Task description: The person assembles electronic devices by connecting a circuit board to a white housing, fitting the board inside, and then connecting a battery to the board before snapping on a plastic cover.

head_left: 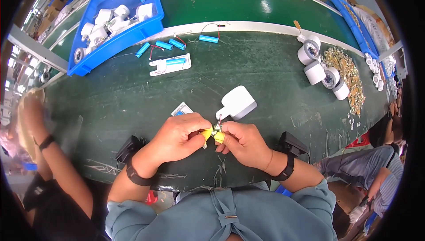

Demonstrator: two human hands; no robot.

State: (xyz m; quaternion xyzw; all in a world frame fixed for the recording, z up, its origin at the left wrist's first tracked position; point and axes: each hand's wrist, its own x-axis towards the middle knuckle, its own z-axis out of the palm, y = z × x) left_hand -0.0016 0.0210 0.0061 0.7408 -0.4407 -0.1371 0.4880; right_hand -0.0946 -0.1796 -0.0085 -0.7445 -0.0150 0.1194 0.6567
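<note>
Both of my hands meet over the near middle of the table, fingers pinched together. Between them is a small circuit board (216, 129), partly hidden by the fingertips. My left hand (177, 137) grips its left side and my right hand (245, 142) its right side. Yellow covers wrap some fingertips. Just beyond the fingers lies a white plastic housing (239, 101) with a rounded head and a narrow neck; a thin dark lead runs between the neck and the board. Past my left hand, a small white piece with a blue part (181, 109) rests on the table.
A blue bin (119, 37) of white round housings stands far left. Near it lie blue cylindrical batteries (208, 39) with wires and a white tray-like part (186, 65). Far right, white housings (314, 72) border a pile of small boards (349, 81). Another person's arm (62, 165) is at left.
</note>
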